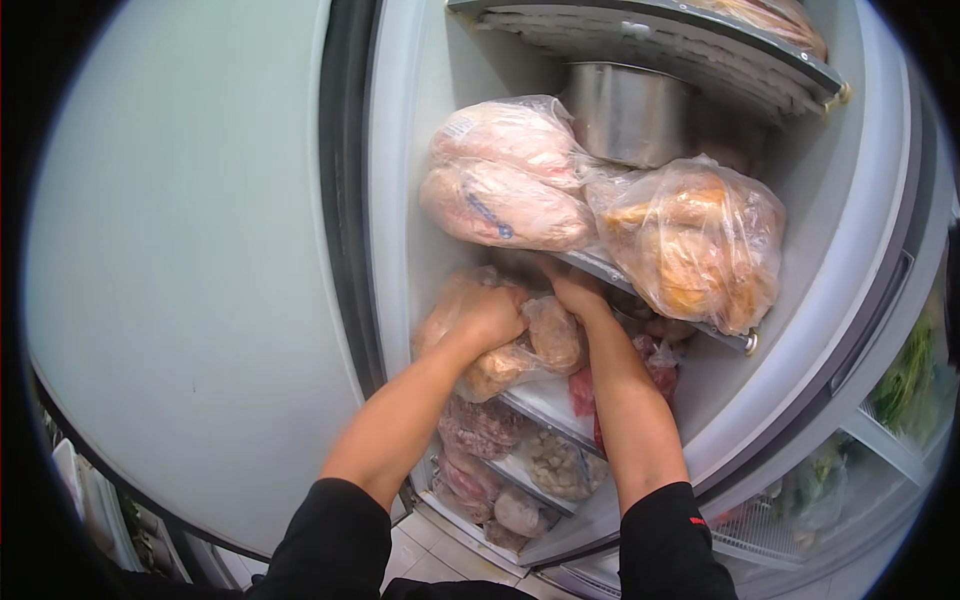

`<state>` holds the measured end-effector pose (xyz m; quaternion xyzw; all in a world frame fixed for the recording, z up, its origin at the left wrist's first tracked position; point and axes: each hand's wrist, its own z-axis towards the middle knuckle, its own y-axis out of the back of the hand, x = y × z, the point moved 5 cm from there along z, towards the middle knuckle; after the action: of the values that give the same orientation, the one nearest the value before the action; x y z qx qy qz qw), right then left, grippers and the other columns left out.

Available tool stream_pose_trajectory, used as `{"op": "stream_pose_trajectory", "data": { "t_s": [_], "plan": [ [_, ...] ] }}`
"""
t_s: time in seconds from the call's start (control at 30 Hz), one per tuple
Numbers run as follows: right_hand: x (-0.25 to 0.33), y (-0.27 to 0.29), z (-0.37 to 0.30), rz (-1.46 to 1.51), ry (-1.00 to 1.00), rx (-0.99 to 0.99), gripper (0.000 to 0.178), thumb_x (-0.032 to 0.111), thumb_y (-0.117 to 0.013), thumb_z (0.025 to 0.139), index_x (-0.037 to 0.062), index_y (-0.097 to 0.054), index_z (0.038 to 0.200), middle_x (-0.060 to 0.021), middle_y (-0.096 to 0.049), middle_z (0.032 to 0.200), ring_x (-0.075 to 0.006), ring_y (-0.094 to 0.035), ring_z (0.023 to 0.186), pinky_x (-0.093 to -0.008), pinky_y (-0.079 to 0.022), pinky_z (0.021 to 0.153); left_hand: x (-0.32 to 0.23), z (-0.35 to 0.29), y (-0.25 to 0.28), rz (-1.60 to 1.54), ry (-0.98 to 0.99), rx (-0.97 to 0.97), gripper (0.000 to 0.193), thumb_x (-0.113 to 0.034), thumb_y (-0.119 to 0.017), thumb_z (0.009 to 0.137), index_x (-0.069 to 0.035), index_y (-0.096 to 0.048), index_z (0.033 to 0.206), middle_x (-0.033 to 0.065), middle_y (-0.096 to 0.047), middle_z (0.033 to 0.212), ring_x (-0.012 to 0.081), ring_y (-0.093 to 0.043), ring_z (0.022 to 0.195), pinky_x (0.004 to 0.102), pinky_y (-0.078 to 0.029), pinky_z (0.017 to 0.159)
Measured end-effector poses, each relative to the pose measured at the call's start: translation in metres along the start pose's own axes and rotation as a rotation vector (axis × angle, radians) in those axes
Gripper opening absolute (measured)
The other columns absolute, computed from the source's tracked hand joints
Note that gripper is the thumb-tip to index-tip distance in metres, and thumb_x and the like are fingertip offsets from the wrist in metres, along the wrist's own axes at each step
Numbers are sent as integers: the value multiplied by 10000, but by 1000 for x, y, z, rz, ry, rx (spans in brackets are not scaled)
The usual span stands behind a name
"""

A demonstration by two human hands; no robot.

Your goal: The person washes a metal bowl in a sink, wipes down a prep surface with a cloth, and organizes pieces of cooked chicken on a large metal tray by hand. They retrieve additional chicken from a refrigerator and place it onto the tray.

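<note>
Both my arms reach into an upright freezer. My left hand (497, 317) is closed on a clear plastic bag of frozen light-brown meat pieces (500, 368) on the middle shelf, its fingers curled into the plastic. Just right of it, my right hand (577, 291) extends deeper, beneath the shelf above; its fingertips are hidden behind the bag and in shadow. Close to my right forearm lies a red bag (655, 372), partly covered by that arm.
Above my hands, a bag of pale whole poultry (510, 185) and a bag of yellowish poultry (695, 240) overhang the shelf edge. Behind them stands a metal pot (630, 115). Lower shelves hold bagged frozen food (565, 465). The freezer door (190, 250) stands open at left.
</note>
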<state>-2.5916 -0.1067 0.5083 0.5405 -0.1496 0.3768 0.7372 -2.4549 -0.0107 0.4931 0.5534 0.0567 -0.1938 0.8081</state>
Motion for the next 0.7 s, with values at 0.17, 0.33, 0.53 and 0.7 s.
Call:
{"op": "stream_pose_trajectory", "data": {
  "t_s": [0.17, 0.33, 0.53, 0.7],
  "plan": [
    [-6, 3, 8, 111, 11, 49, 906, 602, -598, 864, 38, -287, 1502, -171, -302, 1553, -294, -278, 1438, -377, -234, 1157, -5, -44, 5, -193, -109, -389, 193, -219, -660, 768, -80, -657, 902, 173, -685, 825, 374, -651, 797, 464, -497, 773],
    [8, 1, -6, 15, -16, 52, 897, 573, -631, 854, 25, -309, 1487, -212, -285, 1548, -324, -245, 1451, -369, -221, 1171, 24, -136, 51, -580, -16, -707, 183, -56, -684, 718, -7, -511, 690, 82, -550, 618, 149, -542, 576, 307, -421, 559],
    [-21, -15, 3, 9, -61, 107, 942, 605, -642, 827, 37, -300, 1495, -212, -243, 1567, -311, -187, 1472, -392, -171, 1191, 58, -218, 45, -819, 197, -720, 223, 11, -679, 728, -45, -474, 662, -13, -471, 628, 66, -412, 626, 239, -356, 566],
    [-6, -22, -34, 92, 128, -87, 504, 409, -809, 752, 31, -637, 1038, -99, -597, 754, -252, -584, 736, -359, -463, 702, 76, -267, 30, -747, 184, -594, 255, -4, -706, 718, -55, -469, 639, -14, -473, 594, 69, -416, 584, 262, -360, 522]
  ]
}}
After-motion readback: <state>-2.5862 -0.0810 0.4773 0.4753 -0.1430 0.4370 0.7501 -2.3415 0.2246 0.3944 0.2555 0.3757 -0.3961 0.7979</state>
